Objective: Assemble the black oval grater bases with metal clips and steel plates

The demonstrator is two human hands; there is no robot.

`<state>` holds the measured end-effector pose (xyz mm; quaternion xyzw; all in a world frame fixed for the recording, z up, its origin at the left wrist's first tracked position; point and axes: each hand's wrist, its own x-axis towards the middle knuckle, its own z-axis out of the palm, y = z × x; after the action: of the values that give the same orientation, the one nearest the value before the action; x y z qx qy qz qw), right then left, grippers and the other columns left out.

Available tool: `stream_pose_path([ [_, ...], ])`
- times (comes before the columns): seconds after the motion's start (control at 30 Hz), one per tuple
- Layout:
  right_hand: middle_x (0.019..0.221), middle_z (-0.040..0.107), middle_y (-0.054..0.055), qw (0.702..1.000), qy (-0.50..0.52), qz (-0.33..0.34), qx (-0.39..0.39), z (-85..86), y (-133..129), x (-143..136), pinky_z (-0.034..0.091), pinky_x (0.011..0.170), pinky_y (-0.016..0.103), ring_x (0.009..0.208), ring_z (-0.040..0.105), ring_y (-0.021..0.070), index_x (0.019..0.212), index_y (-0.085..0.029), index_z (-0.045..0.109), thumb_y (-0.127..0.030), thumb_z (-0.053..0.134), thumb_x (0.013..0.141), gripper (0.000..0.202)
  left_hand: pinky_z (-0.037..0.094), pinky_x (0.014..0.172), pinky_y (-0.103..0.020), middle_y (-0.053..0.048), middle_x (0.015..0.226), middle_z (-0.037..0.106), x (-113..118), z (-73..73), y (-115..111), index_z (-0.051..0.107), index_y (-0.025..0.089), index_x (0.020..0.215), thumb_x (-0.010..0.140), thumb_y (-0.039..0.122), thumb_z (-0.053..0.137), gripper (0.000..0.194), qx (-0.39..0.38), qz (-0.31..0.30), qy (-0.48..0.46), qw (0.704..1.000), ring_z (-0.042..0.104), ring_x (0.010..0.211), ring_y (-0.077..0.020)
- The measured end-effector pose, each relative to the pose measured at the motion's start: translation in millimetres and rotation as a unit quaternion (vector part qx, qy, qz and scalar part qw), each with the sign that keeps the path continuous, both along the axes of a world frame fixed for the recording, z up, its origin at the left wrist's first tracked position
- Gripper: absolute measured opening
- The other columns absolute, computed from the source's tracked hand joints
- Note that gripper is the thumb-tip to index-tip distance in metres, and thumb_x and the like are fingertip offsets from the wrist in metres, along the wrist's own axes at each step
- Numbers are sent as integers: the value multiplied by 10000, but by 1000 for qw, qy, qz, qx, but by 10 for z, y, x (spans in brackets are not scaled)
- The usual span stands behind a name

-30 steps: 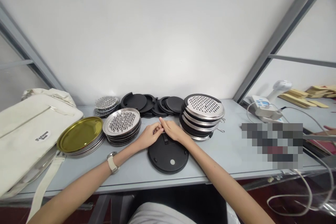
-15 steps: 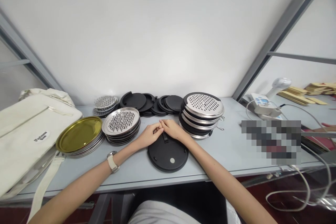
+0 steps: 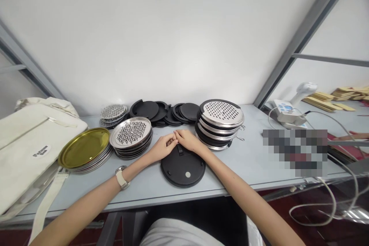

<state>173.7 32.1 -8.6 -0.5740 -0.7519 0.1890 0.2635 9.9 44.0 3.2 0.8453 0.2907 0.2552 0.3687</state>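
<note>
A black round disc (image 3: 178, 171) lies flat on the table in front of me. It has a pale dot near its front edge and a short raised tab toward the back. My left hand (image 3: 163, 147), with a watch on the wrist, is closed at the disc's far rim, thumb and fingers pinched together. My right hand (image 3: 188, 140) meets it there, its fingers bent down over the same rim. The fingertips of the two hands touch, and the exact spot they grip is partly hidden beneath them.
Behind my hands lie black discs and rings (image 3: 164, 113). Left are stacked grater plates (image 3: 131, 132), smaller perforated discs (image 3: 113, 111), gold-topped lids (image 3: 85, 148) and a cream bag (image 3: 37, 153). Right stands a stack of grater plates with black rings (image 3: 221, 113); cables and another person's hand (image 3: 357, 136) lie beyond.
The whole view has shifted slightly. Both hands keep the same closed pose at the disc's far rim, and the disc stays where it was on the table.
</note>
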Motion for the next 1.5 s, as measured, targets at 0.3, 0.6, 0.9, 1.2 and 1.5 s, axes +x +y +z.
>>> stream_pose_path([
  [0.3, 704, 632, 54, 1000, 1, 3, -3, 3, 8, 2, 322, 627, 237, 646, 534, 140, 743, -147, 584, -288, 326, 978, 376, 332, 598, -228, 36, 645, 438, 8, 0, -15, 415, 178, 722, 880, 302, 436, 202, -3, 7, 0, 1000, 401, 609, -111],
  [0.6, 753, 651, 66, 1000, 0, 2, -2, -6, 20, 3, 323, 648, 238, 692, 559, 143, 767, -149, 581, -254, 327, 981, 348, 336, 615, -232, 37, 658, 445, 9, 4, -21, 415, 181, 746, 895, 296, 417, 188, -3, 1, 4, 1000, 415, 624, -115],
  [0.9, 726, 642, 51, 1000, -9, 1, -1, -24, 33, 10, 321, 639, 237, 668, 550, 139, 771, -144, 589, -247, 329, 982, 350, 325, 604, -226, 43, 651, 421, 15, 6, -30, 412, 181, 736, 898, 296, 416, 199, 13, -3, 9, 1000, 394, 618, -110],
  [1.2, 751, 657, 64, 1000, -16, -3, -9, -12, 44, 8, 329, 641, 235, 700, 568, 153, 811, -142, 609, -239, 333, 981, 339, 321, 594, -228, 41, 645, 434, 20, -12, -25, 436, 180, 745, 890, 285, 431, 179, 23, -1, 9, 1000, 397, 614, -113],
  [1.5, 734, 648, 54, 1000, 6, 5, 1, 14, 0, 10, 342, 646, 226, 672, 558, 136, 774, -147, 594, -317, 282, 1000, 421, 350, 636, -239, 32, 682, 459, 26, -2, -41, 430, 179, 755, 922, 330, 397, 227, 5, 0, -23, 1000, 436, 648, -119],
])
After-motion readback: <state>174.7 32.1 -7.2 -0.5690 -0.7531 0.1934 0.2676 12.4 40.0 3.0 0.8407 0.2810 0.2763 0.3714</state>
